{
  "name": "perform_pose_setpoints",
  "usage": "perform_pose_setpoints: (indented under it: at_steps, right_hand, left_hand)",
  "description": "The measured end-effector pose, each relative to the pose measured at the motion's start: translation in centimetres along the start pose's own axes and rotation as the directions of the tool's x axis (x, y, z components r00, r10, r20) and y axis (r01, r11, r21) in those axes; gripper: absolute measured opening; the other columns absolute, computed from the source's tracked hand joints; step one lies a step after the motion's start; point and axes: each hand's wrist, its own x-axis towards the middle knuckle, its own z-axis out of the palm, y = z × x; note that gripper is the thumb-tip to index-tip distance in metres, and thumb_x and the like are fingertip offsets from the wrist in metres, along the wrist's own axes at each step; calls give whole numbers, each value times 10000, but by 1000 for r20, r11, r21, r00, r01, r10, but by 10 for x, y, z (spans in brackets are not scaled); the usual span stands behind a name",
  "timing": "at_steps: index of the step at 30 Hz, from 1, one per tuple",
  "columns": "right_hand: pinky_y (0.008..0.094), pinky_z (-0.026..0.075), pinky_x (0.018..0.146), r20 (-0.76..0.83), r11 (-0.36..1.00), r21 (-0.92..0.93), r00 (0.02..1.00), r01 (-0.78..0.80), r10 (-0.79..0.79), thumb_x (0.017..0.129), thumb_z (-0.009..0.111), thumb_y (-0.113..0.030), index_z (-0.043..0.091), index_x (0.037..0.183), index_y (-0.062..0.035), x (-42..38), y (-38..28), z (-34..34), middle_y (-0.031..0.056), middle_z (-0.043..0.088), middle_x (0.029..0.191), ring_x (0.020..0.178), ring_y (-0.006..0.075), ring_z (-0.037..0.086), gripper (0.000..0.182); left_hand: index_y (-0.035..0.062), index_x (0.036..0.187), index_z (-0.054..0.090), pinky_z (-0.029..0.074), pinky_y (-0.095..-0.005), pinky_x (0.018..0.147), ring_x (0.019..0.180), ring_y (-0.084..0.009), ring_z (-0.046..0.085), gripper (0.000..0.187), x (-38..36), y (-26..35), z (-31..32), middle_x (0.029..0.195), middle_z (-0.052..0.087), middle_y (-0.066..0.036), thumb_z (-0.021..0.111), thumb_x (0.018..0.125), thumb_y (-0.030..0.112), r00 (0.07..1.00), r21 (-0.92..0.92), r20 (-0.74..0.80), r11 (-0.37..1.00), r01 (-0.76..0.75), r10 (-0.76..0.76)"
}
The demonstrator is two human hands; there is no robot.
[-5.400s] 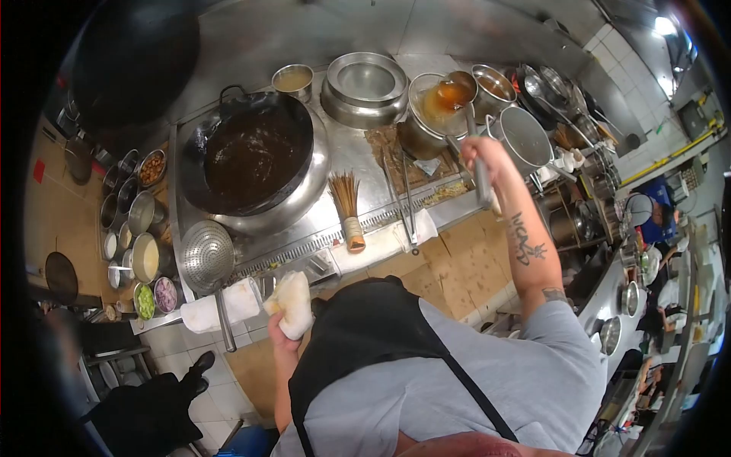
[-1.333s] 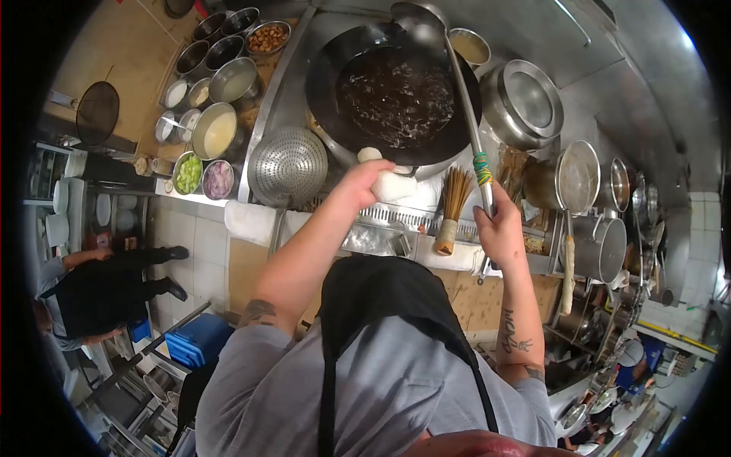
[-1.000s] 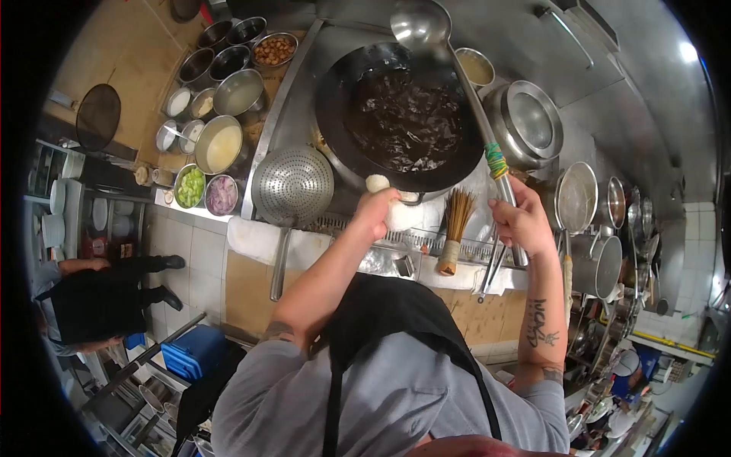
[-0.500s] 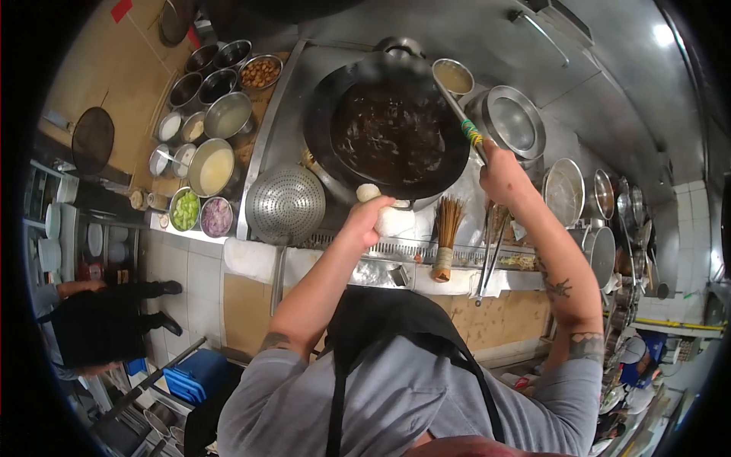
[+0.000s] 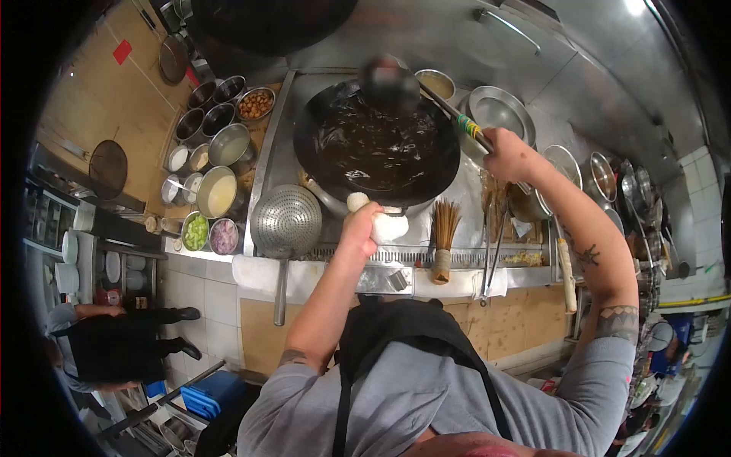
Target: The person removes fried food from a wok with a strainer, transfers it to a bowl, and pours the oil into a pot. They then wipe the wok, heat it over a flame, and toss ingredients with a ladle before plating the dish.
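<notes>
A large dark wok (image 5: 304,152) holds dark, rippling liquid. My left hand (image 5: 361,231) is closed around a folded white cloth (image 5: 390,227) at the wok's near rim; whatever lies under the cloth is hidden. In my right hand (image 5: 509,156) is the long handle of a ladle (image 5: 470,128), wrapped with green and yellow bands. Its dark bowl, smeared by motion, is over the far side of the wok. A bamboo wok brush (image 5: 444,240) stands just right of the cloth.
At left, a perforated strainer (image 5: 285,221) lies beside several metal containers, including chopped green vegetable (image 5: 196,232) and purple onion (image 5: 224,237). Behind the wok sits a bowl of pale liquid (image 5: 435,82); metal pans (image 5: 499,110) are at right. Another person (image 5: 114,346) stands at far left.
The ladle's bowl has shifted left over the wok's far side, and my right hand has moved slightly right. My left hand keeps hold of the cloth. The whole view has shifted a little.
</notes>
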Motion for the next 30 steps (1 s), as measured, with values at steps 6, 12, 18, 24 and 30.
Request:
perform_pose_setpoints:
  at_steps: [6, 12, 18, 24, 30]
  right_hand:
    - [442, 493, 863, -12, 999, -20, 999, 44, -44, 733, 545, -26, 614, 1044, 86, -32, 32, -27, 310, 653, 974, 1004, 411, 640, 337]
    - [433, 500, 853, -34, 995, -63, 996, 80, -82, 747, 541, -44, 614, 1059, 86, -69, 93, -48, 300, 653, 1009, 1007, 393, 647, 346]
    - [404, 519, 649, -12, 999, -7, 999, 43, -43, 752, 517, -12, 569, 1201, 54, -116, 150, -67, 237, 660, 884, 740, 318, 674, 457]
    - [373, 495, 533, -38, 998, 65, 999, -11, 13, 787, 555, -32, 541, 1257, 47, -162, 202, -83, 189, 657, 846, 592, 254, 637, 477]
    - [354, 461, 507, -90, 992, 127, 996, 21, -10, 817, 622, -87, 564, 1198, 46, -186, 258, -88, 122, 627, 774, 545, 199, 592, 407]
  left_hand:
    - [-39, 1007, 516, 588, -463, 785, 854, -350, 676, 186, -13, -25, 35, 954, 636, -205, 540, 846, 51, 997, 29, 72, 999, 31, -33]
    - [-59, 997, 522, 594, -475, 758, 825, -342, 677, 195, -42, -70, 82, 927, 628, -199, 546, 838, 52, 996, 61, 93, 998, -18, 12]
    - [-51, 1029, 490, 592, -490, 755, 857, -340, 670, 208, -62, -126, 127, 959, 613, -189, 540, 854, 47, 995, 57, 96, 998, -35, 29]
    - [-36, 1002, 533, 587, -473, 766, 847, -328, 672, 166, -61, -172, 159, 955, 630, -179, 533, 871, 66, 991, 124, 122, 990, -64, 49]
    - [-11, 930, 544, 581, -431, 664, 740, -288, 658, 95, -62, -209, 198, 854, 618, -145, 561, 856, 46, 990, 193, 53, 971, -139, 131]
